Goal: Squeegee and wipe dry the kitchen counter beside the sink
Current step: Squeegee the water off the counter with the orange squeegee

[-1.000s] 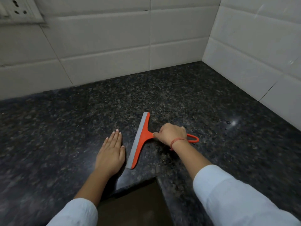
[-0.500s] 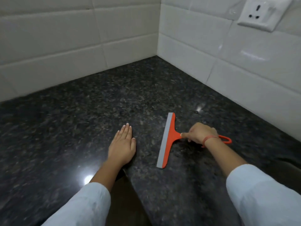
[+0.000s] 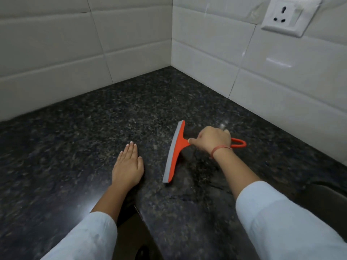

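An orange squeegee [image 3: 175, 152] with a grey rubber blade lies on the dark speckled granite counter [image 3: 93, 132], its blade edge facing left. My right hand [image 3: 214, 139] grips its handle, and the handle's orange loop sticks out behind my wrist. My left hand [image 3: 128, 164] rests flat on the counter with straight fingers, a short way left of the blade and apart from it.
White tiled walls [image 3: 131, 44] meet in a corner behind the counter. A white socket plate [image 3: 287, 14] is on the right wall. The counter's inner edge [image 3: 142, 218] runs between my arms. A dark recess [image 3: 328, 196] shows at the lower right.
The squeegee has moved right along the counter, away from my left hand. The view has swung so that the wall corner and the right wall's socket show.
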